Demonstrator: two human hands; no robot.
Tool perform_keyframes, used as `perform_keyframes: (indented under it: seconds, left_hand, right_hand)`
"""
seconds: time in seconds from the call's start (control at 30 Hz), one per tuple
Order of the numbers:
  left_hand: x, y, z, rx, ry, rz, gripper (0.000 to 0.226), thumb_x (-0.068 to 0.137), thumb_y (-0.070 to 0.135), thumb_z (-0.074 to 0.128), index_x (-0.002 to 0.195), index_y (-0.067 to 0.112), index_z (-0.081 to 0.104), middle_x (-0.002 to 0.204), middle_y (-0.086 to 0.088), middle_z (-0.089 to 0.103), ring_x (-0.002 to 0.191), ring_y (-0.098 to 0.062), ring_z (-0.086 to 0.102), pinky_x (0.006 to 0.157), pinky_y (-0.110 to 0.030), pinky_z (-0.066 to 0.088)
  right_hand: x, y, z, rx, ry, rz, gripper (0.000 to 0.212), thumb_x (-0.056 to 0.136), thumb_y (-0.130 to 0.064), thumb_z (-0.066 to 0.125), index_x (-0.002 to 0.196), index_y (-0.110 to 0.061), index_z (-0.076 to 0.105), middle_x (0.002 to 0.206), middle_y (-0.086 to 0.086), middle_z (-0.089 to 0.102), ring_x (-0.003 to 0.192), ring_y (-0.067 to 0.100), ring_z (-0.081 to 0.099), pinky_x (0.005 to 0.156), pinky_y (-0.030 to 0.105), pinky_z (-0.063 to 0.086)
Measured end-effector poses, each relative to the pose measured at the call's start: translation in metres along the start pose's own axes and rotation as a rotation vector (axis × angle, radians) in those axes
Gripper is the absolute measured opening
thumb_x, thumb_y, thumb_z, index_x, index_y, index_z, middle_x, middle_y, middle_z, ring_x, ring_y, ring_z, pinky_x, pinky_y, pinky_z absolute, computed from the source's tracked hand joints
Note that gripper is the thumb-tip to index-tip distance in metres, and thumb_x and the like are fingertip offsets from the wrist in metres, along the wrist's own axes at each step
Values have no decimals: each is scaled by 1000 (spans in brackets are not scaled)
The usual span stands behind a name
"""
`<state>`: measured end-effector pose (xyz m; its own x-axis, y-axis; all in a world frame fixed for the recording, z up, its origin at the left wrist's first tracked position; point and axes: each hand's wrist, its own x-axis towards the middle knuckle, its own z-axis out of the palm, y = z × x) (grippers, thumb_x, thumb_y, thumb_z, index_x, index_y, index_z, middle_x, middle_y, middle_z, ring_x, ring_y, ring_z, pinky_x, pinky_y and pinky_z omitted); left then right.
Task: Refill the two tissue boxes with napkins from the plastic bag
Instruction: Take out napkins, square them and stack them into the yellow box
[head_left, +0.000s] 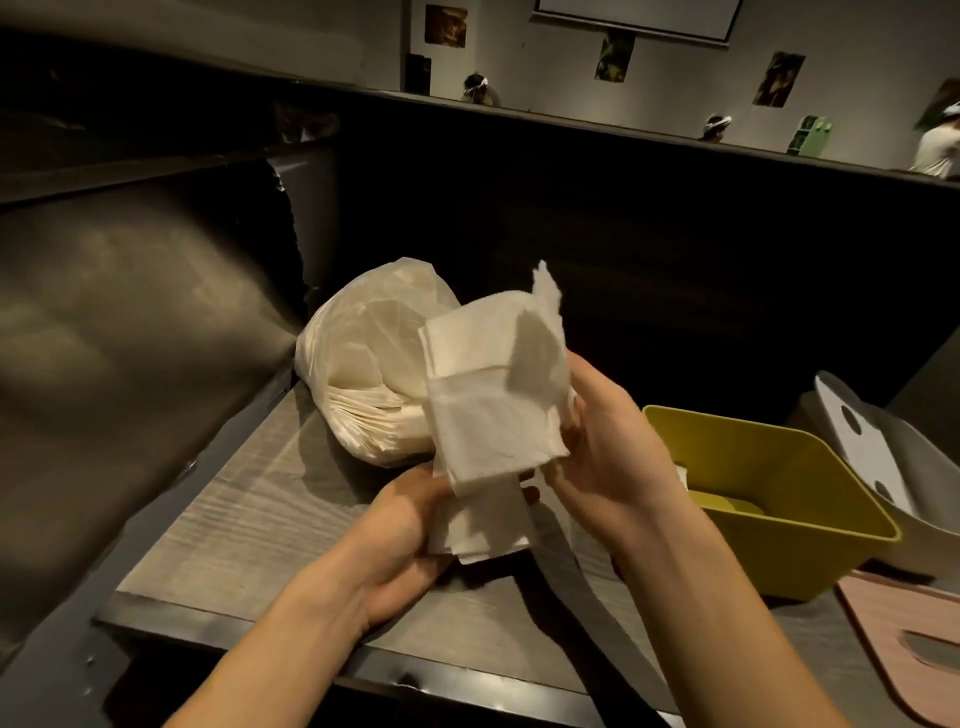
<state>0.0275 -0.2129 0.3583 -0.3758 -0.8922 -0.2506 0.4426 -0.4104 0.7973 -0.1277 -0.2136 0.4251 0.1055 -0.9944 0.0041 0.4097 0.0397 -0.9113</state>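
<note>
Both my hands hold a loose stack of white napkins (488, 405) above the wooden table. My left hand (400, 535) grips the stack's lower end from the left. My right hand (613, 457) holds its right side, fingers curled round the upper sheets, one of which sticks up crooked. Just behind the stack, the clear plastic bag (358, 358) lies on the table, full of napkins. To the right stands an open yellow tissue box (810, 540), with a few napkins visible at its near-left inner wall. A grey tissue box (914, 467) with a white slotted lid leaning in it stands further right.
A pink slotted lid (904, 644) lies flat at the table's right front corner. The wooden table (234, 525) has a dark metal edge. A dark padded seat back rises on the left, a dark partition behind. Several people sit far back in the room.
</note>
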Motion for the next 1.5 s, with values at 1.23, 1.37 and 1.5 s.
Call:
perform_keyframes:
  seconds: [1.23, 1.37, 1.5]
  left_hand:
    - [-1, -12, -4, 213, 64, 198, 49, 81, -18, 66, 124, 5, 66, 114, -17, 76, 108, -35, 72, 92, -45, 58]
    - [-1, -10, -1, 224, 36, 206, 54, 81, -12, 70, 130, 10, 65, 119, -12, 75, 110, -29, 72, 93, -45, 55]
    - [-1, -10, -3, 214, -15, 206, 54, 79, -10, 73, 130, 6, 64, 119, -15, 74, 107, -31, 73, 79, -39, 61]
  right_hand:
    - [-33, 46, -33, -477, 360, -731, 19, 94, -21, 68, 112, -23, 67, 108, -13, 68, 103, 18, 68, 77, 28, 60]
    - [-42, 49, -41, -439, 235, -540, 40, 86, -21, 76, 124, -28, 65, 115, -11, 69, 111, 18, 68, 83, 38, 63]
    - [-40, 58, -47, -510, 245, -402, 50, 87, -10, 80, 127, -35, 63, 116, -20, 67, 113, 10, 66, 87, 43, 63]
